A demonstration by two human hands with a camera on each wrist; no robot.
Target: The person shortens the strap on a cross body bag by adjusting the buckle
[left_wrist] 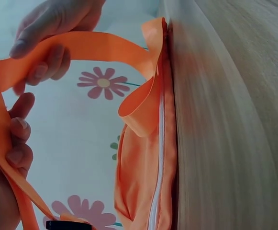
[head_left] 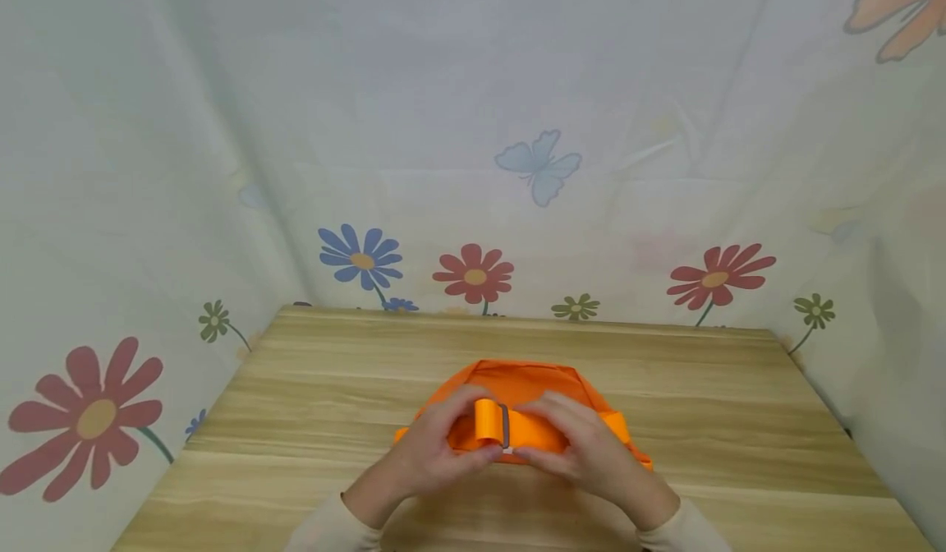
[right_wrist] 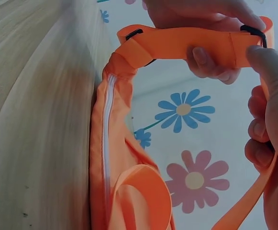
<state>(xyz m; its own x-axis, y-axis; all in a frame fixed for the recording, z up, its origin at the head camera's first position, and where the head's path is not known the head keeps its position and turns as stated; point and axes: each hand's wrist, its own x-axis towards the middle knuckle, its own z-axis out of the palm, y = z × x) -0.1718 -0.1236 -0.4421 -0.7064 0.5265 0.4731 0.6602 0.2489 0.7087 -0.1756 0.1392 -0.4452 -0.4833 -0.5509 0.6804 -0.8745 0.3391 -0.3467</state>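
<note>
An orange fabric bag lies on the table in front of me, with a white zip along its edge. Its orange strap is raised above it, and a dark slider buckle sits on the strap between my hands. My left hand holds the strap just left of the buckle, fingers curled round the webbing. From the other side, my right hand grips the strap, thumb close to the buckle. A second black slider shows nearer the bag in the right wrist view.
The wood-grain table extends around the bag. A pale curtain printed with flowers and a butterfly hangs behind and at both sides. An orange loop of webbing stands out from the bag's middle.
</note>
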